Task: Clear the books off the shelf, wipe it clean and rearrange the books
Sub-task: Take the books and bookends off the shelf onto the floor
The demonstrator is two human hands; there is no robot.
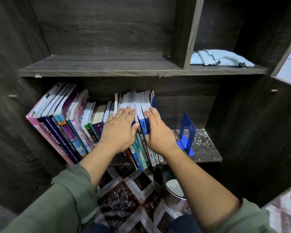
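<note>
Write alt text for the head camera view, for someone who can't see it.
Two bare hands, left hand and right hand, press a bunch of books between them on a dark bookcase's lower shelf, with more books leaning at left. A blue bookend stands on the dusty board to the right; a light blue cloth lies in a compartment above.

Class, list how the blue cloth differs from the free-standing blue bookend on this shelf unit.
The cloth is pale blue, the bookend deep blue. The cloth lies crumpled; the bookend stands upright. The cloth sits in the upper right compartment, the bookend on the lower shelf, right of the books. Both are blue.
</note>
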